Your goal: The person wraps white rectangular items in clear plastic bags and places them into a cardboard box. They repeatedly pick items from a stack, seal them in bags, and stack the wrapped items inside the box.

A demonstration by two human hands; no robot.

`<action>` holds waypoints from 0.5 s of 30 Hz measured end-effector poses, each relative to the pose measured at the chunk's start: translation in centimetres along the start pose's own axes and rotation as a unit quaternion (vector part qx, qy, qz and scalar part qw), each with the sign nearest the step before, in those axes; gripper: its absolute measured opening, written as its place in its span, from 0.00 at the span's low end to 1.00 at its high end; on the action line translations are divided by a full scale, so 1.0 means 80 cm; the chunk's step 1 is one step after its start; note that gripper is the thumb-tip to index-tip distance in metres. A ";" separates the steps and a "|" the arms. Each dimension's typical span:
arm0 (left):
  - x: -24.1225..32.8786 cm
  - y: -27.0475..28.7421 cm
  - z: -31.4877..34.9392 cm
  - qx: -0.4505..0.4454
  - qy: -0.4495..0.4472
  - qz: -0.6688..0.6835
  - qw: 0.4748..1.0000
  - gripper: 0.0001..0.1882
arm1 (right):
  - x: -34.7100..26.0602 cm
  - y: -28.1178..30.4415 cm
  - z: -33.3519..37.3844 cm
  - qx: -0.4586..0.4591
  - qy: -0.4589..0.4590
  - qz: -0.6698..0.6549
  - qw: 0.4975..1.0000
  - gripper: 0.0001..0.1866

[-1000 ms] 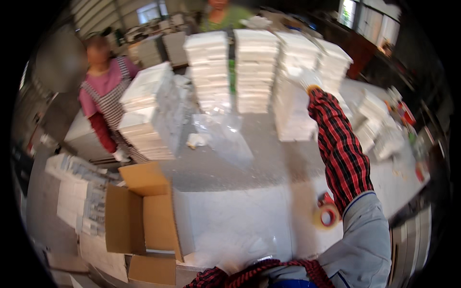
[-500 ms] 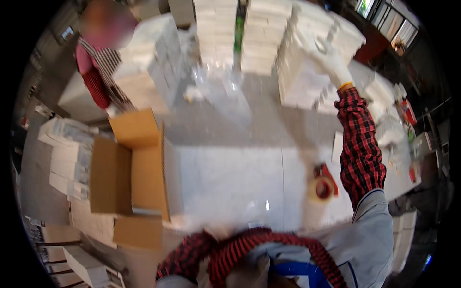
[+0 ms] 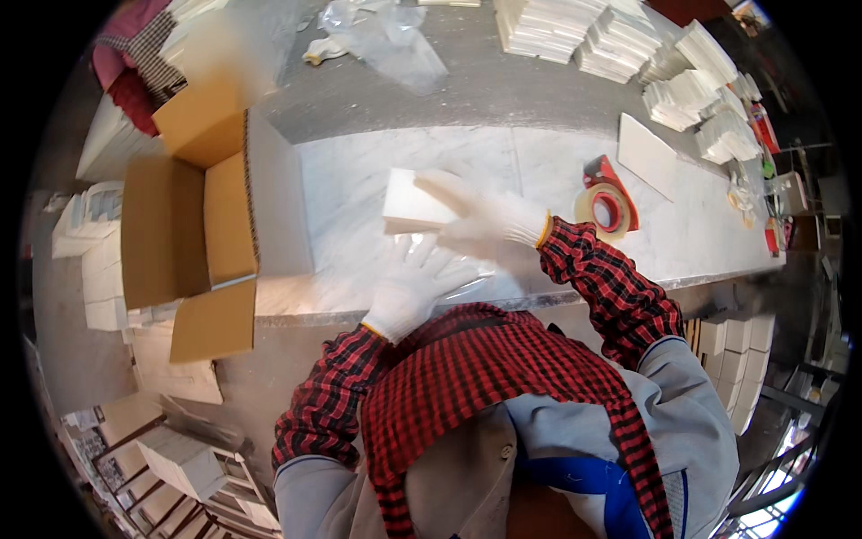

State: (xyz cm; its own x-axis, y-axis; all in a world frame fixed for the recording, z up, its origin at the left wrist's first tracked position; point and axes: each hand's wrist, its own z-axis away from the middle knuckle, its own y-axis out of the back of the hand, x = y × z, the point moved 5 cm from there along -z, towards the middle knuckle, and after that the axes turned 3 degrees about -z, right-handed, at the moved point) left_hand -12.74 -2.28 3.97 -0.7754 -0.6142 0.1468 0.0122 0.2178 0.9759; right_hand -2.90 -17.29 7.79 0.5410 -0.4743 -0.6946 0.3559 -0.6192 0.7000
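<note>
In a white knit glove, my right hand (image 3: 489, 214) is wrapped around the right end of a white rectangular block (image 3: 411, 199), over the white marble-patterned tabletop (image 3: 350, 162). Motion blurs its fingers somewhat. My left hand (image 3: 409, 283), gloved too, lies with fingers spread just in front of the block. Beneath and beside its fingers is a clear plastic bag (image 3: 471, 286). Whether the fingertips touch the block I cannot tell.
An open cardboard box (image 3: 189, 238) stands at left. To the right are a red tape dispenser (image 3: 611, 207) and a flat white sheet (image 3: 645, 154). White stacks (image 3: 548, 29) and loose plastic (image 3: 386, 40) lie farther back. Another person's sleeve (image 3: 133, 103) shows at far left.
My right hand has come back from the tall white stacks at the far right to the near table, now with a white block. My left hand shows clearly, fingers spread. The view has tilted down.
</note>
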 end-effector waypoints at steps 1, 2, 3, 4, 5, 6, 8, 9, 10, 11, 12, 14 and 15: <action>0.002 -0.008 0.007 0.015 -0.005 0.003 1.000 0.25 | -0.003 -0.008 -0.001 -0.025 -0.020 0.010 0.999 0.38; 0.003 -0.012 0.016 0.030 -0.010 0.006 0.999 0.25 | -0.007 -0.017 -0.001 -0.051 -0.040 0.021 0.998 0.39; 0.003 -0.011 0.020 0.025 -0.013 0.021 0.999 0.25 | -0.007 -0.021 -0.003 -0.077 -0.059 0.037 0.995 0.40; 0.007 -0.007 0.026 0.019 -0.017 0.036 0.999 0.25 | -0.008 -0.026 0.000 -0.083 -0.038 0.069 0.993 0.39; 0.009 -0.002 0.032 0.012 -0.021 0.052 0.998 0.25 | -0.002 -0.034 0.007 -0.089 -0.018 0.100 0.991 0.39; 0.009 0.006 0.041 0.012 -0.015 0.078 0.997 0.24 | -0.002 -0.043 0.012 -0.097 0.005 0.129 0.987 0.39; 0.009 0.029 0.063 -0.006 0.026 0.159 0.987 0.21 | -0.016 -0.044 0.032 -0.109 0.032 0.108 0.988 0.39; 0.008 0.036 0.075 -0.016 0.045 0.200 0.979 0.19 | -0.022 -0.045 0.041 -0.113 0.043 0.097 0.988 0.39; 0.004 0.038 0.086 0.070 0.045 0.263 0.961 0.17 | -0.031 -0.042 0.046 -0.074 0.096 0.111 0.986 0.33; 0.001 0.035 0.096 0.101 0.078 0.255 0.958 0.16 | -0.031 -0.044 0.049 -0.082 0.099 0.108 0.986 0.34; -0.002 0.040 0.103 0.129 0.107 0.247 0.955 0.15 | -0.031 -0.046 0.053 -0.087 0.100 0.106 0.985 0.35; -0.010 0.036 0.105 0.100 0.159 0.233 0.954 0.19 | -0.030 -0.047 0.062 -0.089 0.079 0.091 0.989 0.38; -0.011 0.056 0.092 0.113 0.158 0.196 0.961 0.21 | -0.034 -0.046 0.061 -0.089 0.066 0.079 0.991 0.39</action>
State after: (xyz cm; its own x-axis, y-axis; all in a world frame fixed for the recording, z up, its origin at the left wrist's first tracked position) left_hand -16.63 4.79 7.02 -0.5078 -0.6428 0.5735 0.0995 0.6175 0.7802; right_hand -9.42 -16.79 6.28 0.6910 -0.4629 -0.5552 0.3816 -0.4187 0.8240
